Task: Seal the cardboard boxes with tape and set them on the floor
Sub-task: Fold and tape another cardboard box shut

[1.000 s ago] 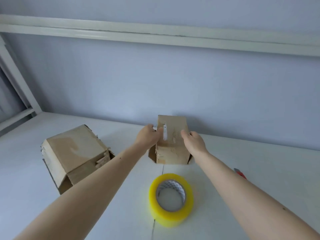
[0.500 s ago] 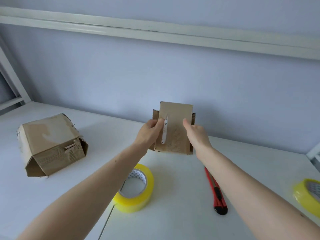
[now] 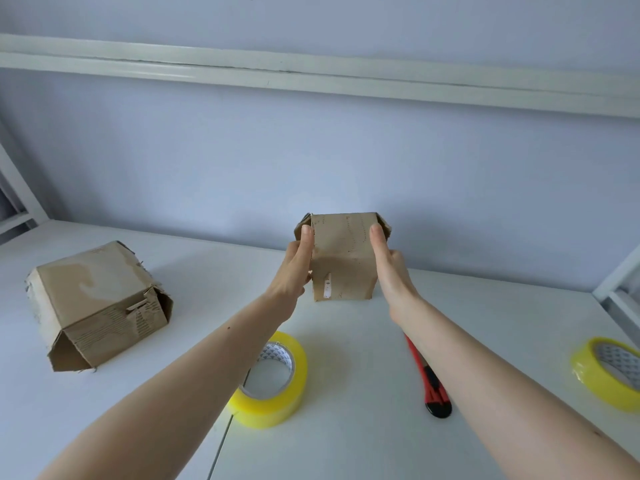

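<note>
1. Small cardboard box (image 3: 343,258) stands upright on the white table (image 3: 485,323) near the wall; worn brown card, little white sticker low on its front, side flaps poking out at the top.
2. Left hand (image 3: 294,268) and right hand (image 3: 389,268) lie flat against its 2 sides, fingers straight, nothing gripped.
3. Yellow tape roll (image 3: 273,382) lies nearer the camera.

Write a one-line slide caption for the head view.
Both hands, left hand and right hand, press flat against a small cardboard box on the table.

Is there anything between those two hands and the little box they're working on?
Nothing visible. The left hand and the right hand lie straight against opposite sides of the small box.
</note>
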A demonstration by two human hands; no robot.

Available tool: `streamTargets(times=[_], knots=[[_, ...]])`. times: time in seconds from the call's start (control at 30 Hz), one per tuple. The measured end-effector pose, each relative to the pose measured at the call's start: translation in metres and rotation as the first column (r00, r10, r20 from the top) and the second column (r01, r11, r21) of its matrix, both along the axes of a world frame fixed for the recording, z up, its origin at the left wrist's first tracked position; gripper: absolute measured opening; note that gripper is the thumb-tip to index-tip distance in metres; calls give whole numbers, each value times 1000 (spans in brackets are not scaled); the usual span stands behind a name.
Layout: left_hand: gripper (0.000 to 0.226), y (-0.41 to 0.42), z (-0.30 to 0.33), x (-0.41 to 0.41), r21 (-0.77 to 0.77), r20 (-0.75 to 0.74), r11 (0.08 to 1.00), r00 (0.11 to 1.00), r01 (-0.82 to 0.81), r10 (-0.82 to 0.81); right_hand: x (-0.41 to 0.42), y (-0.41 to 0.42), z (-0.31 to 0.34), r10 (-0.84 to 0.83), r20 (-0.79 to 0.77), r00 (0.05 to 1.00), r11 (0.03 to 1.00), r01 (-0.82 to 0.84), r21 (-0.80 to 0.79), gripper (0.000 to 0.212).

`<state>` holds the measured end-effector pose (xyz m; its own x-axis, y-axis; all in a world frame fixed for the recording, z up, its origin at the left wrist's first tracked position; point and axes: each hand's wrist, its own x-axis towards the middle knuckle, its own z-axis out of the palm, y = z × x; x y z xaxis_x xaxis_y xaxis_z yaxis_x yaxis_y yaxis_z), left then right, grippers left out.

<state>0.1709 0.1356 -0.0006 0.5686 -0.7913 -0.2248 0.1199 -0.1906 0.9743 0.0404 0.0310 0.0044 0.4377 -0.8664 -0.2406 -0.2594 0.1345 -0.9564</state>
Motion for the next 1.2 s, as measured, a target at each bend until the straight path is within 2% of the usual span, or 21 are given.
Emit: streamTargets(times=[0.07,0.2,0.3,0.43,0.47,0.53,0.6,0.67,0.7,0.77,0.8,0.87,0.9,1.03,1.13,1.2], knots=[[94,0,1,2,30,-26,999,1000,16,-15,-3,1,-1,-44,13,999,998,44,44,81],[83,-2,-5,7,54,-76,998,996,-34,38,-12,5,-5,-101,26,995,981,95,171,78],[85,-1,-16,6,122,-128,989,986,-86,102,-20,7,-12,-145,30,989,960,133,245,75],[108,1,-30,5,195,-104,980,993,-32,53,-28,0,-32,-184,-75,980,953,196,232,62],[110,1,-32,4,210,-79,978,996,-11,29,-30,-2,-36,-183,-91,979,954,200,225,57],[100,0,-34,1,221,-38,975,999,11,-3,-34,-5,-44,-179,-129,975,959,202,198,50],[85,-3,-39,-1,233,-11,972,1000,12,-10,-37,-8,-49,-154,-169,974,969,182,165,46],[86,-5,-41,-3,244,22,970,1000,9,-15,-41,-8,-49,-127,-200,972,979,154,130,50],[88,-5,-40,-3,244,34,970,999,5,-14,-42,-7,-48,-124,-232,965,985,148,86,58],[90,-6,-38,-1,236,49,972,999,-9,-3,-44,-2,-42,-154,-353,923,987,125,-102,71],[90,-6,-37,1,240,68,971,998,-21,5,-43,2,-39,-203,-402,893,966,116,-232,69],[85,-3,-33,4,263,140,963,990,-66,30,-39,14,-30,-265,-362,894,893,85,-443,54],[82,-1,-32,7,263,161,960,986,-91,49,-35,21,-25,-254,-298,920,867,80,-493,44],[66,14,-30,23,238,177,961,979,-141,100,-12,52,-17,-48,-169,985,856,-47,-515,15],[36,28,-34,38,203,187,963,972,-178,140,6,74,-23,123,-192,974,828,-207,-521,13],[33,40,-35,45,173,169,963,969,-207,178,14,84,-33,230,-276,933,789,-344,-508,20]])
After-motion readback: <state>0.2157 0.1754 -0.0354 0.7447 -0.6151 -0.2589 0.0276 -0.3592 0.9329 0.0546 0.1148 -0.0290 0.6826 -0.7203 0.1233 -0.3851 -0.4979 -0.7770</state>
